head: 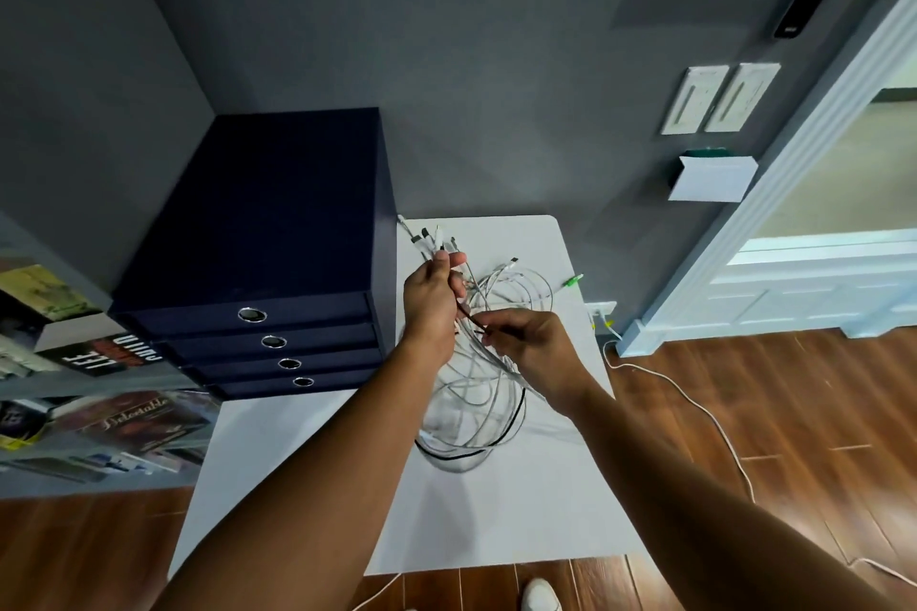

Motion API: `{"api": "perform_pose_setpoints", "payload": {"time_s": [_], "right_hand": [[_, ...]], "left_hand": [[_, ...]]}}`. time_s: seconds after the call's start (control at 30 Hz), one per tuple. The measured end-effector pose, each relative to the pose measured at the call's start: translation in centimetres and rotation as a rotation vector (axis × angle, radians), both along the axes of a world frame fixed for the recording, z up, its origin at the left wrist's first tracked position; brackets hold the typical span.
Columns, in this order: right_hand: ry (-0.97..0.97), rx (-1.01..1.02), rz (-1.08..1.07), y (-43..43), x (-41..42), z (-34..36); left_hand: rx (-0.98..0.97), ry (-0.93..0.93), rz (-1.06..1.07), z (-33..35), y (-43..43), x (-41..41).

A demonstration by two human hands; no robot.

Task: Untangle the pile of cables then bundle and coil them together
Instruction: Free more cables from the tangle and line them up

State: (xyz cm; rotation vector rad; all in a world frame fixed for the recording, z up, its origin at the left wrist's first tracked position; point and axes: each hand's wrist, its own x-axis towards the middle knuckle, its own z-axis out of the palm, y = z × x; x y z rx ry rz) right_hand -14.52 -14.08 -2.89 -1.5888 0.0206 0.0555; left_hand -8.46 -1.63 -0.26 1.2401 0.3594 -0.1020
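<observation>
White table [496, 521] by a grey wall is carrying the work, w/ the cable pile [476, 412] lying on it as loose white loops and one black loop. We are, as we judge, in the late untangling step. Our left hand [431, 298] is gripping a bunch of connector ends [431, 236], which are fanning out above the fist. Our right hand [533, 352] is pinching a thin dark cable [469, 315] betw. thumb and fingertips, just beside the left one.

Next move is calling for drawing this dark strand out thru the loops, slowly, so no plug is catching. Its end is then joining the bunch before coiling.

A navy drawer cabinet [258, 238] is standing just beside the ends, leaving little room on that side. A green-tipped connector [573, 282] is lying near the table's right edge and may be slipping off. A white cord [704, 412] is running over the wood floor near a wall socket [601, 310]; we cannot tell if it belongs to the pile.
</observation>
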Motion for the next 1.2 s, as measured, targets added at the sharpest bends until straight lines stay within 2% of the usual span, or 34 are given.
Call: {"api": "perform_pose_setpoints", "payload": {"time_s": [0.2, 0.27, 0.43, 0.53, 0.7, 0.77, 0.87, 0.97, 1.1, 1.2], "right_hand": [[0.054, 0.003, 0.016, -0.5, -0.1, -1.2], [0.072, -0.061, 0.026, -0.9, -0.1, -1.6], [0.035, -0.517, 0.121, -3.0, -0.2, -2.9], [-0.004, -0.701, 0.093, -4.3, -0.2, -3.8], [0.176, -0.898, 0.088, -5.9, -0.4, -5.4], [0.249, -0.804, 0.066, -5.5, -0.1, -5.6], [0.296, -0.281, -0.109, -4.2, 0.8, -3.5], [0.177, 0.102, -0.109, -2.7, 2.1, 0.1], [0.047, 0.366, 0.013, -1.1, 3.7, 4.2], [-0.027, 0.422, 0.059, 0.4, 4.1, 6.3]], "left_hand": [[-0.104, -0.087, -0.027, 0.2, -0.1, -0.5], [-0.139, -0.115, -0.055, 0.5, 0.0, -0.7], [-0.106, -0.168, -0.093, 1.4, 0.5, -0.7], [-0.092, -0.197, -0.11, 1.9, 0.9, -0.6], [-0.08, -0.229, -0.132, 3.1, 1.7, -0.7], [-0.044, -0.247, -0.158, 3.2, 2.1, -0.7], [0.085, -0.264, -0.208, 2.2, 2.8, -1.0], [0.202, -0.258, -0.202, 0.5, 3.5, -1.9], [0.227, -0.181, -0.141, -0.8, 3.8, -2.9], [0.273, -0.127, -0.109, -1.3, 3.5, -3.1]]}}
